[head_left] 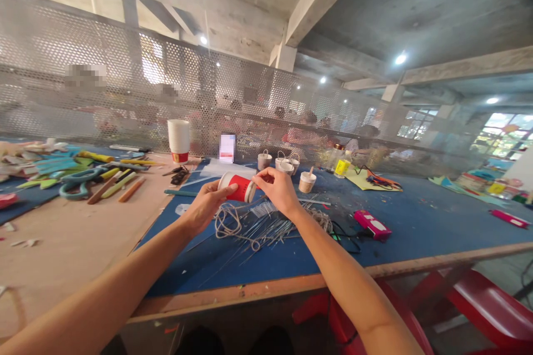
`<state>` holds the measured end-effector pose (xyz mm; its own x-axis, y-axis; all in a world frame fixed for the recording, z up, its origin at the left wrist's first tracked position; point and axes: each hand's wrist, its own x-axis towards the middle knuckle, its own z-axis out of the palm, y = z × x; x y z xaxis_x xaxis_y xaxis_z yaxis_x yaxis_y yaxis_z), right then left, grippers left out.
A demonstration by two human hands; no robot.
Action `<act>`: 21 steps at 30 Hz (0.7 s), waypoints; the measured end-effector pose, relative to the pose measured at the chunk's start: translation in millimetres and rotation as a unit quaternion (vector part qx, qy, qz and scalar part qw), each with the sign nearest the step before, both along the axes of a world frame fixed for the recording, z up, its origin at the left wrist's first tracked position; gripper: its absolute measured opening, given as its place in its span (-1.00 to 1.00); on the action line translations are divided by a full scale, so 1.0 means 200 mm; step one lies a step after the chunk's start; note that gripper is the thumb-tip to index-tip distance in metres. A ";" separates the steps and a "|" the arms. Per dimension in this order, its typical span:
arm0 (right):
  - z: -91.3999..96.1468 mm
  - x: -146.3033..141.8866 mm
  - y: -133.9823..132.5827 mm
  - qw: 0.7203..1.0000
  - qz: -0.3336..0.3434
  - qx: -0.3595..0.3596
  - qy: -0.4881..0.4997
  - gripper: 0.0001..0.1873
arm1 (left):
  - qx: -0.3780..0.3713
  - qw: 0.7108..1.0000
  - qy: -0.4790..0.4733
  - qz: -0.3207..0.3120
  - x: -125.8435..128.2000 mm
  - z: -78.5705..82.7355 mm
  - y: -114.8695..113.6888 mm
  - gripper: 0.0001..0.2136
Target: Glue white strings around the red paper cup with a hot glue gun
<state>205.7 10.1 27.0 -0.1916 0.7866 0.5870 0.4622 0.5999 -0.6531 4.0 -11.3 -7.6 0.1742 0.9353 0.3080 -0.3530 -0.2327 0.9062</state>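
Note:
My left hand (208,199) is wrapped round a red and white paper cup (240,188), which lies on its side in the air above the table. At the cup's right end, the fingers of my right hand (277,188) are pinched together against its edge; what they hold, if anything, is too small to make out. Below the hands lie a loose coil of grey cord (228,222) and a spread of thin wires (270,227). Just beyond them stand several small cord-wrapped cups with handles (286,165).
A stack of paper cups (179,138) and a propped phone (227,147) stand at the back. Scissors (85,180) and coloured sticks lie left. To the right are a glue bottle (343,164), a small cup (307,181) and a magenta box (372,224). Perforated metal screen (200,89) behind.

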 end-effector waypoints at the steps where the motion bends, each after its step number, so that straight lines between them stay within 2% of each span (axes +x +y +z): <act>1: 0.00 0.00 0.00 1.000 0.003 -0.004 0.004 -0.77 | 0.003 1.000 0.000 0.001 0.00 0.00 0.00 -0.75; 17: -0.05 0.03 0.07 0.993 0.049 -0.083 0.072 -0.72 | -0.007 1.000 0.007 -0.004 0.01 0.03 -0.03 -0.68; 21: -0.05 0.03 0.08 0.991 0.049 -0.098 0.083 -0.73 | -0.012 1.000 0.005 0.002 0.01 0.04 -0.03 -0.73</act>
